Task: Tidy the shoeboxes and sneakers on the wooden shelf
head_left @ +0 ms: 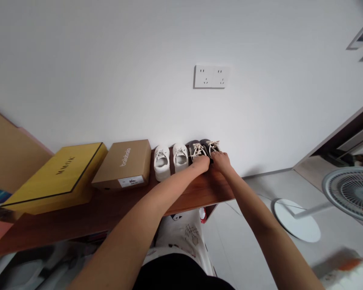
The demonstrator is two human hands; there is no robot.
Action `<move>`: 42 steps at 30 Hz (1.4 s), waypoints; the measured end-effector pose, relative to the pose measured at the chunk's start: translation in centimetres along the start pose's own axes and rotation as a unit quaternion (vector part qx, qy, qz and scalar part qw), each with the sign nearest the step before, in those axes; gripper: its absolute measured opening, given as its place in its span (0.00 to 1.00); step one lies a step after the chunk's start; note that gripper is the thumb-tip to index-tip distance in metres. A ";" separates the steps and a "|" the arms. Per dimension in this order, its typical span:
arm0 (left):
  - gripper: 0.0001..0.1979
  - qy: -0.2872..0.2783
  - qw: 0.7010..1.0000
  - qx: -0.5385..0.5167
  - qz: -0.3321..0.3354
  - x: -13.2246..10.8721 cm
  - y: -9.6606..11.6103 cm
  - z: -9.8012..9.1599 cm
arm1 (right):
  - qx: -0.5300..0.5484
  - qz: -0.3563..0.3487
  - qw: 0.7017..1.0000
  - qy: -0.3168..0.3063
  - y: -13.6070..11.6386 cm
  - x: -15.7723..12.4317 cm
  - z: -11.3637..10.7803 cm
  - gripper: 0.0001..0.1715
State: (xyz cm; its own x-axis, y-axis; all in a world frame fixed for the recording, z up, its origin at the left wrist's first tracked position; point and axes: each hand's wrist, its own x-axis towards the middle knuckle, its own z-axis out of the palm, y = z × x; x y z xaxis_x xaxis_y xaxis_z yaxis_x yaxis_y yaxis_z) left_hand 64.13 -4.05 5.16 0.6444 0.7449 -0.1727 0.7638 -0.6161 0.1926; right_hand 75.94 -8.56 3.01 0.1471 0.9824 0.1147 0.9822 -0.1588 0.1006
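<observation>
Two dark shoes with cream laces stand side by side at the right end of a wooden shelf, toes toward the wall. My left hand (201, 162) is closed at the heel of the left dark shoe (196, 148). At the heel of the right dark shoe (210, 146), my right hand (221, 160) is closed too. Both hands partly cover the backs of the shoes, and the fingertips are hidden. Just left of them sits a pair of white shoes, one white shoe (180, 156) near my left wrist and the other white shoe (161, 163) further left.
Along the wooden shelf (196, 193) to the left lie a brown shoebox (124, 161) and a yellow box (57, 173). A wall socket (211, 76) is above the shoes. A standing fan (353, 193) with a round white base (308, 227) occupies the floor at right.
</observation>
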 end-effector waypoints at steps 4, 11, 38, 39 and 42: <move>0.19 -0.003 1.000 0.011 0.005 0.4 -0.5 0.0 | 0.003 0.006 1.000 0.001 -0.5 0.2 0.7 0.14; 0.25 0.129 0.990 -0.016 0.053 -3.1 -1.3 1.6 | 0.056 0.042 0.993 0.098 -1.1 -1.5 1.7 0.17; 0.14 0.427 0.327 -0.718 -0.441 -32.6 -41.0 -0.8 | 0.823 0.425 0.328 -0.184 -39.7 -2.2 -4.6 0.36; 0.13 0.432 0.331 -0.716 -0.437 -32.4 -41.3 -1.0 | 0.823 0.430 0.333 -0.167 -39.9 -2.3 -4.7 0.34; 0.13 0.467 0.353 -0.701 -0.408 -32.1 -41.0 -0.5 | 0.817 0.435 0.370 -0.078 -40.1 -3.3 -5.0 0.35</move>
State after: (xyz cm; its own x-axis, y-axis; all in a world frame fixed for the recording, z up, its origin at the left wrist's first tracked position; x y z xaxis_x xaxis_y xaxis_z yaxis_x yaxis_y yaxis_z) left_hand 12.14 -2.56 3.32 -0.5623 0.6909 -0.4544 -0.5089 0.1441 0.8487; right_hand 35.52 -5.89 3.57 0.3707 0.6430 -0.6701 -0.7051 -0.2748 -0.6537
